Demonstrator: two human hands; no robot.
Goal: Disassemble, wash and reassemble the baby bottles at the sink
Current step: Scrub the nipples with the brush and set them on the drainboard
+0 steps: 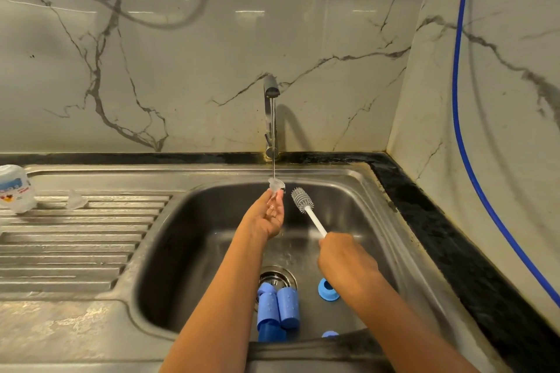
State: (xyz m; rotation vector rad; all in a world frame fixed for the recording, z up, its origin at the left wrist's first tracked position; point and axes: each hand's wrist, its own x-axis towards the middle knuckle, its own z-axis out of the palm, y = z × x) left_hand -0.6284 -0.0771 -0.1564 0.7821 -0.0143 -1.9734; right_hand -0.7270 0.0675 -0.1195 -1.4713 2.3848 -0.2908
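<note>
A steel sink (181, 221) sits below a marble wall, and a blue hose (459, 130) hangs down the right side. On the ribbed drainboard (75, 251), at its far left edge, sits a clear bottle (15, 188) with a loose teat (74, 199) near it. The tap (270, 91) at the sink's far edge runs a thin stream onto a held teat (275, 185), pinched in the fingertips of the left hand (268, 216). The right hand (345, 257) clenches the white handle of a bottle brush (303, 198), its bristles just beside that teat. In the basin, blue caps (278, 307) lie by the drain (277, 277). A blue ring (327, 291) is partly hidden behind the right wrist.
</note>
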